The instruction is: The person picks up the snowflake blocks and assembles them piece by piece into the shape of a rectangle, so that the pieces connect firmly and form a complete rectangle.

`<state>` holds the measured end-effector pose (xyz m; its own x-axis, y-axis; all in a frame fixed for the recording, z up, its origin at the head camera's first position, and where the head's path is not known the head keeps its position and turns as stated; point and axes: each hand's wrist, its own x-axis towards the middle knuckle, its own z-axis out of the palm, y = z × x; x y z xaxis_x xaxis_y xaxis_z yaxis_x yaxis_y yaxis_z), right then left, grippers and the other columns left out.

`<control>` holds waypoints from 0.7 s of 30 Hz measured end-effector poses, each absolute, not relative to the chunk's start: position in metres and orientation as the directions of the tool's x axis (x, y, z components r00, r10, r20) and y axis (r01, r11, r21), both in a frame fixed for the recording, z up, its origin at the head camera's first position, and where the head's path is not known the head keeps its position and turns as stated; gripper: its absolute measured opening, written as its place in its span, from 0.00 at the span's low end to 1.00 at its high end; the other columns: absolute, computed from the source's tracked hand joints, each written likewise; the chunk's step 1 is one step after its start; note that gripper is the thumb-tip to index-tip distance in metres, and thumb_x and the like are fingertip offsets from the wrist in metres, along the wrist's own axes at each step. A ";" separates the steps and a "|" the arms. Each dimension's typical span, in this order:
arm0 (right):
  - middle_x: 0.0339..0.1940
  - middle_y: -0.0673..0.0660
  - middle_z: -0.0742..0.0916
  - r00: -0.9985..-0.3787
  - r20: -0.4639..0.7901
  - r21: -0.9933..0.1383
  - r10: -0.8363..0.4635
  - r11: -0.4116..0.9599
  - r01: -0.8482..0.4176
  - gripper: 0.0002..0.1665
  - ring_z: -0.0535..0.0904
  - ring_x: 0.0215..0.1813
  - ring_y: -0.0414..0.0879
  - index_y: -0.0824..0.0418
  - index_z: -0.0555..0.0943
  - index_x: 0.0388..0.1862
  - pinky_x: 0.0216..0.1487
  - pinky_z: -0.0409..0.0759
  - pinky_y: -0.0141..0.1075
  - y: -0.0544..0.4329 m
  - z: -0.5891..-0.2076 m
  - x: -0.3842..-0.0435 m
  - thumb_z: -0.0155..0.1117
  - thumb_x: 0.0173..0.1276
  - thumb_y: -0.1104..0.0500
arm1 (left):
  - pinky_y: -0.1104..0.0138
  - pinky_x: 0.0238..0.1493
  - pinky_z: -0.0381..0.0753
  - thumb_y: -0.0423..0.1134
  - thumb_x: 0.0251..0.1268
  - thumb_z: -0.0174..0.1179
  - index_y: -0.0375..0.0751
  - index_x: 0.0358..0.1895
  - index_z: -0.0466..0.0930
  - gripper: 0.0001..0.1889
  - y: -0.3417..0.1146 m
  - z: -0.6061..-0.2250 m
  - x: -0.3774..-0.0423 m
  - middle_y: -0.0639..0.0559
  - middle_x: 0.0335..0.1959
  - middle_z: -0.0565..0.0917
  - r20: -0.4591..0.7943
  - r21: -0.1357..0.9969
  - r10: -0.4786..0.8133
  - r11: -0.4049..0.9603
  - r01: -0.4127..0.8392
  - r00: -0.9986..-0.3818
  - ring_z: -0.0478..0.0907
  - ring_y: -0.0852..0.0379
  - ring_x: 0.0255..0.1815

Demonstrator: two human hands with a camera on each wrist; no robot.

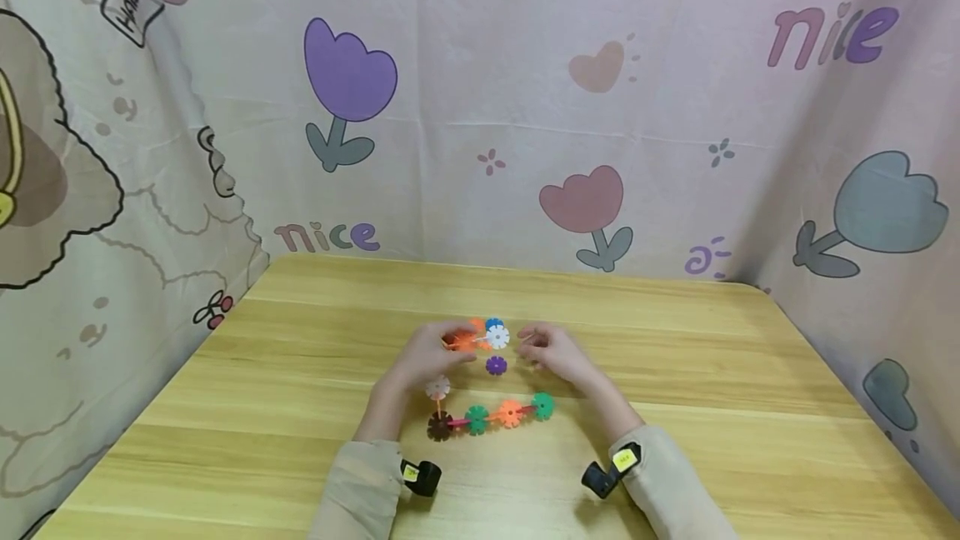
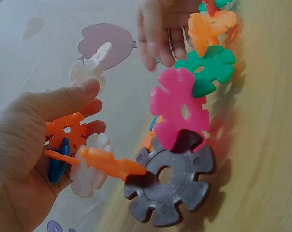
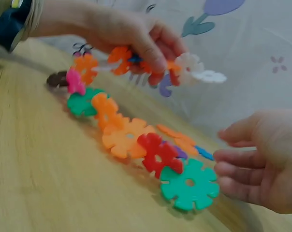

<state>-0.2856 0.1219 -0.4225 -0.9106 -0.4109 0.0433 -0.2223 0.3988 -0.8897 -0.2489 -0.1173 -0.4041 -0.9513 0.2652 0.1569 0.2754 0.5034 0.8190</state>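
Between thumb and fingers, my left hand (image 1: 429, 354) grips one stretch of a chain of notched plastic snowflake discs. An orange disc (image 2: 68, 128) shows in that grip, and white discs (image 3: 189, 67) stick out past the fingertips. From the hand the chain bends down through a brown disc (image 2: 167, 181) and a pink disc (image 2: 177, 104). Its other stretch runs along the table past a red disc (image 3: 158, 153) to a green disc (image 3: 189, 184) at the end. My right hand (image 1: 558, 352), fingers loosely curved, holds nothing, apart from the white end and near the green disc.
Behind the chain on the wooden table (image 1: 300, 407) lie a purple disc (image 1: 496, 366), an orange piece (image 3: 182, 142) and a blue disc (image 3: 204, 152). A patterned curtain (image 1: 480, 107) hangs beyond the table's back edge and at both sides.
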 end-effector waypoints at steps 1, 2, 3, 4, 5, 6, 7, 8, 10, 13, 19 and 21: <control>0.36 0.59 0.83 -0.899 0.044 -0.865 -0.437 0.434 -0.254 0.17 0.78 0.34 0.48 0.69 0.76 0.49 0.34 0.78 0.36 0.119 -0.424 -0.287 0.62 0.63 0.62 | 0.61 0.44 0.76 0.37 0.55 0.66 0.48 0.51 0.80 0.18 -0.119 -0.404 -0.249 0.53 0.47 0.80 0.155 0.820 0.264 0.502 0.273 -0.952 0.74 0.53 0.45; 0.35 0.57 0.83 -0.886 0.047 -0.839 -0.461 0.463 -0.286 0.16 0.78 0.35 0.46 0.68 0.78 0.47 0.36 0.78 0.36 0.116 -0.425 -0.289 0.63 0.62 0.62 | 0.61 0.44 0.76 0.37 0.55 0.66 0.47 0.51 0.80 0.18 -0.120 -0.404 -0.249 0.53 0.47 0.80 0.152 0.823 0.264 0.500 0.270 -0.952 0.74 0.53 0.46; 0.34 0.54 0.83 -0.874 0.050 -0.814 -0.483 0.487 -0.316 0.14 0.77 0.35 0.45 0.67 0.79 0.45 0.37 0.77 0.35 0.113 -0.426 -0.290 0.64 0.61 0.61 | 0.61 0.44 0.76 0.36 0.55 0.66 0.47 0.51 0.80 0.18 -0.121 -0.404 -0.249 0.52 0.48 0.79 0.149 0.827 0.263 0.496 0.266 -0.953 0.74 0.53 0.46; 0.34 0.53 0.83 -0.864 0.044 -0.794 -0.502 0.507 -0.335 0.13 0.77 0.36 0.44 0.65 0.80 0.43 0.38 0.76 0.35 0.110 -0.427 -0.290 0.65 0.60 0.61 | 0.62 0.44 0.76 0.36 0.55 0.66 0.47 0.51 0.80 0.18 -0.122 -0.403 -0.249 0.52 0.48 0.79 0.142 0.831 0.260 0.492 0.257 -0.955 0.74 0.53 0.46; 0.33 0.52 0.82 -0.855 0.043 -0.779 -0.518 0.518 -0.353 0.12 0.77 0.36 0.44 0.64 0.80 0.42 0.39 0.76 0.36 0.107 -0.427 -0.290 0.66 0.59 0.60 | 0.62 0.44 0.76 0.36 0.55 0.66 0.46 0.51 0.80 0.18 -0.122 -0.403 -0.249 0.52 0.48 0.79 0.141 0.833 0.258 0.491 0.255 -0.956 0.74 0.52 0.46; 0.33 0.51 0.82 -0.846 0.043 -0.766 -0.532 0.526 -0.370 0.12 0.76 0.37 0.43 0.64 0.81 0.41 0.40 0.76 0.36 0.105 -0.427 -0.289 0.67 0.58 0.60 | 0.62 0.44 0.76 0.36 0.54 0.66 0.45 0.51 0.80 0.18 -0.122 -0.402 -0.248 0.52 0.48 0.79 0.138 0.836 0.256 0.488 0.251 -0.957 0.74 0.52 0.46; 0.33 0.51 0.82 -0.839 0.042 -0.753 -0.542 0.535 -0.384 0.13 0.76 0.36 0.43 0.64 0.81 0.41 0.40 0.76 0.36 0.102 -0.427 -0.289 0.68 0.57 0.61 | 0.62 0.44 0.76 0.36 0.54 0.66 0.45 0.51 0.80 0.18 -0.123 -0.402 -0.248 0.52 0.47 0.80 0.138 0.837 0.254 0.486 0.250 -0.957 0.74 0.52 0.46; 0.33 0.51 0.82 -0.833 0.040 -0.739 -0.552 0.545 -0.397 0.13 0.76 0.36 0.43 0.64 0.81 0.41 0.40 0.75 0.37 0.101 -0.427 -0.288 0.69 0.57 0.61 | 0.63 0.43 0.76 0.36 0.54 0.66 0.45 0.51 0.80 0.19 -0.123 -0.402 -0.248 0.52 0.47 0.80 0.135 0.840 0.254 0.483 0.246 -0.958 0.74 0.53 0.45; 0.33 0.51 0.81 -0.831 0.037 -0.717 -0.555 0.565 -0.409 0.14 0.75 0.36 0.43 0.63 0.81 0.41 0.39 0.75 0.37 0.098 -0.427 -0.287 0.70 0.56 0.62 | 0.63 0.43 0.76 0.36 0.54 0.66 0.44 0.51 0.79 0.19 -0.123 -0.402 -0.248 0.53 0.46 0.80 0.133 0.843 0.253 0.479 0.244 -0.958 0.74 0.53 0.45; 0.32 0.51 0.80 -0.829 0.036 -0.695 -0.558 0.583 -0.422 0.14 0.74 0.36 0.43 0.63 0.81 0.40 0.39 0.74 0.37 0.096 -0.427 -0.287 0.71 0.54 0.63 | 0.61 0.45 0.76 0.36 0.55 0.66 0.43 0.52 0.79 0.19 -0.123 -0.402 -0.249 0.52 0.48 0.79 0.142 0.844 0.260 0.473 0.254 -0.955 0.74 0.52 0.47; 0.32 0.52 0.79 -0.829 0.026 -0.729 -0.558 0.557 -0.398 0.13 0.74 0.36 0.44 0.63 0.78 0.36 0.39 0.74 0.36 0.096 -0.427 -0.288 0.70 0.53 0.68 | 0.62 0.44 0.77 0.36 0.55 0.65 0.43 0.52 0.79 0.19 -0.124 -0.401 -0.248 0.51 0.48 0.79 0.148 0.838 0.263 0.478 0.262 -0.953 0.74 0.52 0.46; 0.32 0.53 0.79 -0.836 0.027 -0.765 -0.549 0.527 -0.371 0.13 0.74 0.36 0.44 0.64 0.76 0.36 0.39 0.75 0.36 0.097 -0.427 -0.288 0.67 0.53 0.71 | 0.63 0.40 0.77 0.36 0.55 0.65 0.42 0.52 0.79 0.19 -0.124 -0.401 -0.247 0.51 0.46 0.79 0.143 0.843 0.261 0.473 0.255 -0.955 0.74 0.53 0.44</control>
